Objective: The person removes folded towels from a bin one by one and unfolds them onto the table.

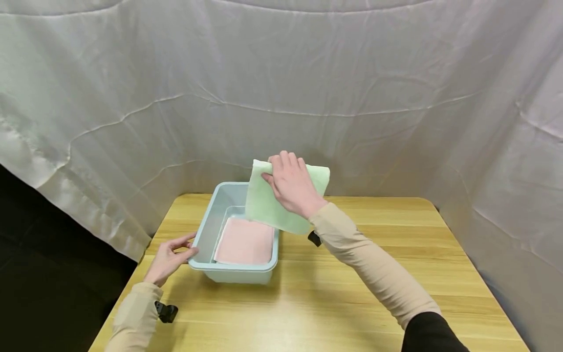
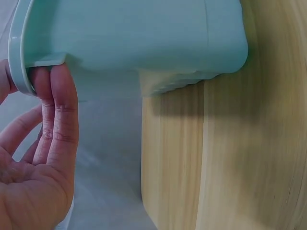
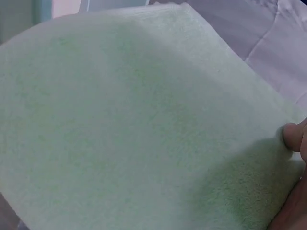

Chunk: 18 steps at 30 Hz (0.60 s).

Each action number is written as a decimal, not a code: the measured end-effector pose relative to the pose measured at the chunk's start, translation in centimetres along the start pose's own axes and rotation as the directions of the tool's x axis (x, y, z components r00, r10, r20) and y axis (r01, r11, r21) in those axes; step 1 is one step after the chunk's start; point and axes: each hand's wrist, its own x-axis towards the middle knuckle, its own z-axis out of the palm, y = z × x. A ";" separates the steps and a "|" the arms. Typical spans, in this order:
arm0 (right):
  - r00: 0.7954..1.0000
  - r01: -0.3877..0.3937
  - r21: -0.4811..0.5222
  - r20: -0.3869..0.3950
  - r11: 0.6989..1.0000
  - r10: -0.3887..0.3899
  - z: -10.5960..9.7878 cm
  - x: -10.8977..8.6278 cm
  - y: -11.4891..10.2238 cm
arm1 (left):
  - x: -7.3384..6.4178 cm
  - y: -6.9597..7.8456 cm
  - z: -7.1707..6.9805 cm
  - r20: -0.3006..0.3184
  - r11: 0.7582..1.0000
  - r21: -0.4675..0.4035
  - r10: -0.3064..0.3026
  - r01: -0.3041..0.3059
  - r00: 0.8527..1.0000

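A light blue plastic basin point(image 1: 206, 230) stands on the left part of the table, with a folded pink cloth point(image 1: 244, 242) lying flat on its bottom. My left hand point(image 1: 169, 258) grips the basin's left rim; in the left wrist view its fingers point(image 2: 62, 110) are hooked under the lip. Raised above the basin's right side, my right hand point(image 1: 292, 183) holds a folded pale green towel point(image 1: 272, 205) by its upper edge. The towel hangs down and hides part of the basin's far right wall. Its fuzzy surface fills most of the right wrist view, with the thumb point(image 3: 292, 136) pressed on it.
The wooden table point(image 1: 374, 274) extends to the right of the basin and in front of it. A grey curtain point(image 1: 352, 98) hangs behind the table and along its sides. Each wrist carries a small black camera point(image 1: 166, 312).
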 end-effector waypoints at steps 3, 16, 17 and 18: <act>1.000 -0.019 0.036 0.018 0.999 0.019 -0.3 -0.3 0.3 | 0.2 -0.3 -0.9 -0.034 1.000 0.010 0.011 -0.011 0.999; 0.989 -0.132 0.221 0.101 0.966 0.112 -0.7 -1.7 1.1 | 0.4 -1.3 -4.9 -0.168 0.997 0.075 0.013 0.000 0.986; 0.987 -0.143 0.233 0.102 0.962 0.122 -0.7 -1.8 1.1 | 0.4 -1.4 -5.2 -0.179 0.996 0.087 0.012 0.004 0.984; 0.986 -0.153 0.245 0.105 0.957 0.131 -0.8 -2.0 1.3 | 0.4 -1.4 -5.5 -0.190 0.995 0.097 0.008 0.011 0.982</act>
